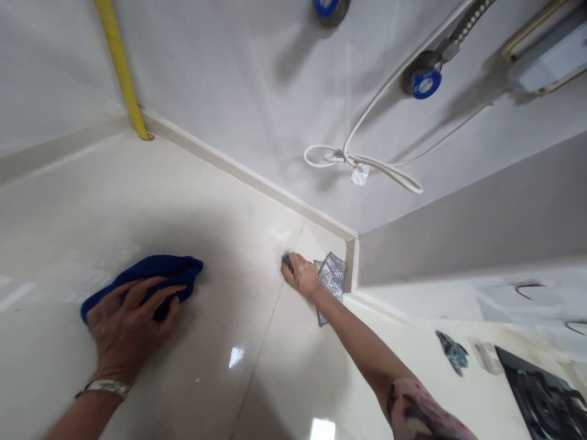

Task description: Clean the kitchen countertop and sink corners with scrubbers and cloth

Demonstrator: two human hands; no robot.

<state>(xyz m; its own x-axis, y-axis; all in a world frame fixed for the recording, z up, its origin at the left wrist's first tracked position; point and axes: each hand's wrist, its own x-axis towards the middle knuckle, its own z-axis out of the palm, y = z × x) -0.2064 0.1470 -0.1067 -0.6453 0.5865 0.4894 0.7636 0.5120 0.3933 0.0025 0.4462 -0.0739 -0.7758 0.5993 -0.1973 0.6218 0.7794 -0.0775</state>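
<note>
My left hand (131, 321), with a patterned band at the wrist, presses a bunched dark blue cloth (165, 267) against the glossy pale floor tiles. Its fingers are bent over the fabric. Farther out, my right hand (303, 276) is closed around a small dark, textured pad (287, 261) and touches the floor near a tile joint. Most of that pad is hidden by the fingers, so its exact kind is unclear. Just beside the right wrist lie silvery mesh cloths (332, 276), partly covered by the forearm.
A yellow pipe (120, 67) meets the floor in the left corner. Valves with blue knobs (425, 83) and a looped white cable with a plug (360, 175) hang along the wall. A crumpled grey-green cloth (452, 352) and a dark panel (543, 391) are at lower right.
</note>
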